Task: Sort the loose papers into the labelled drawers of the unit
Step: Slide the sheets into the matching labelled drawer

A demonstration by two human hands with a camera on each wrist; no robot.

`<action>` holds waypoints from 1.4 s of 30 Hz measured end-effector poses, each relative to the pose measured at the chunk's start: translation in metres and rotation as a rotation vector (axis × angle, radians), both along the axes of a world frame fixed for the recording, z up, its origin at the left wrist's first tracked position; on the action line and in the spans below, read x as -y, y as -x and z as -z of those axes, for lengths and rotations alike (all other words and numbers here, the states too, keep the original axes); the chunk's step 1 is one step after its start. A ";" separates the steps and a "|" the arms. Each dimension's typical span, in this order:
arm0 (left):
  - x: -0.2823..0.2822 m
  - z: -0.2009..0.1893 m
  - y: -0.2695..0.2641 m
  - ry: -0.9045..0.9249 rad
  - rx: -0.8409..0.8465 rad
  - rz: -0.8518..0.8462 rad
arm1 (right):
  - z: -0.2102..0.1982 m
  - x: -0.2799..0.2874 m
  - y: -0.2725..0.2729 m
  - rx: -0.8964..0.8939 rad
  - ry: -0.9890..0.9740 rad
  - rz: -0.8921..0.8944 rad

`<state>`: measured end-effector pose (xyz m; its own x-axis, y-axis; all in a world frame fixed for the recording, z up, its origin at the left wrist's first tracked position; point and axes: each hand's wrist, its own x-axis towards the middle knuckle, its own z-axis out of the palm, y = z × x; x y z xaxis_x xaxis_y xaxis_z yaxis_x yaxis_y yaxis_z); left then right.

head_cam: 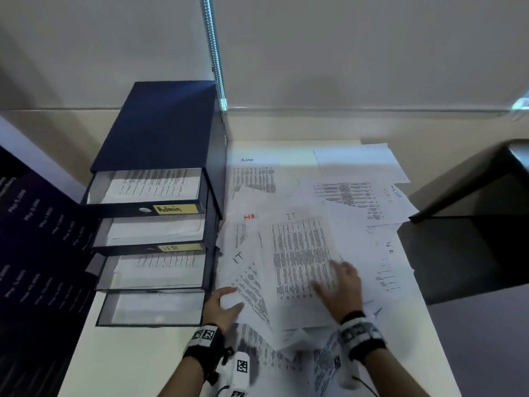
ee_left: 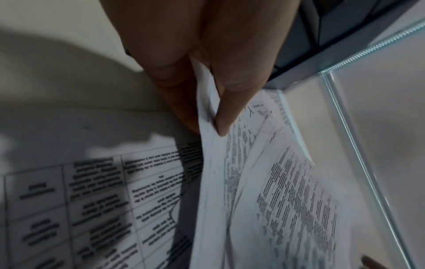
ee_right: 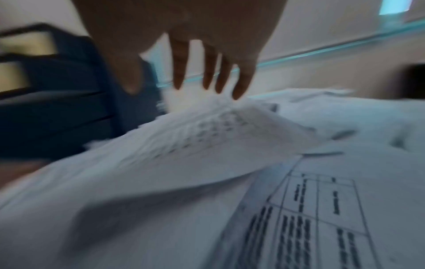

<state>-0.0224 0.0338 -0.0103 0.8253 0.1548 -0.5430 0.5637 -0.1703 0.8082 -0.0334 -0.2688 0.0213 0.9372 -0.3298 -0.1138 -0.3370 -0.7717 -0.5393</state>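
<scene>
A dark blue drawer unit [head_cam: 154,133] stands at the table's left with its drawers pulled out in steps. The top drawer carries a yellow "Admin" label [head_cam: 176,209], the second a yellow label [head_cam: 177,247] I cannot read for sure. Printed sheets lie scattered to its right. My left hand [head_cam: 224,306] pinches the near corner of a few sheets [ee_left: 230,182] between thumb and fingers [ee_left: 220,125]; the top one is marked "IT" [head_cam: 246,276]. My right hand [head_cam: 335,282] rests spread, fingers [ee_right: 239,91] straight, on another "IT" sheet [head_cam: 300,253] that bulges upward.
Loose sheets marked "Admin" [head_cam: 252,176] and "HR" [head_cam: 249,224] lie farther back. A dark desk [head_cam: 472,224] stands to the right, a dark printed board [head_cam: 34,239] to the left. A metal conduit [head_cam: 213,53] runs up the wall behind the unit.
</scene>
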 end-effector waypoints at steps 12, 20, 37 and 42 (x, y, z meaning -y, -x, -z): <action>-0.006 -0.003 -0.005 -0.163 0.002 0.140 | -0.030 0.068 -0.027 -0.168 -0.190 0.289; 0.002 -0.009 -0.002 -0.300 -0.036 0.251 | -0.070 0.117 -0.014 -0.128 -0.217 -0.103; 0.028 -0.024 -0.053 -0.405 0.083 0.084 | 0.008 0.082 0.033 -0.369 0.130 -0.108; 0.046 -0.029 -0.053 -0.513 0.249 0.185 | 0.013 0.079 0.023 -0.334 0.033 0.097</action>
<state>0.0308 -0.0117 0.0186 0.9565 0.1872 -0.2236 0.2913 -0.6509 0.7011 -0.0562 -0.3480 0.0086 0.8140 -0.4242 -0.3969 -0.5635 -0.7425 -0.3622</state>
